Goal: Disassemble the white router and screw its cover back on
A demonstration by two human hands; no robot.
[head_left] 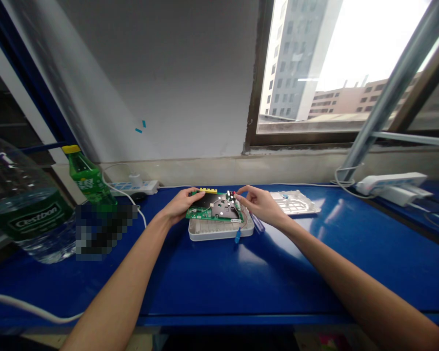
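Observation:
A green circuit board with a yellow port block lies in a white plastic case half on the blue table. My left hand grips the board's left edge, fingers curled over it. My right hand pinches at small parts near the board's top right corner; what sits between the fingertips is too small to name. A blue-handled tool lies under my right hand, and a small blue connector hangs at the case's front edge.
A white case lid lies right of my right hand. Power strips sit at the back left and far right. A green bottle and a large water jug stand at the left. A white cable crosses the front left.

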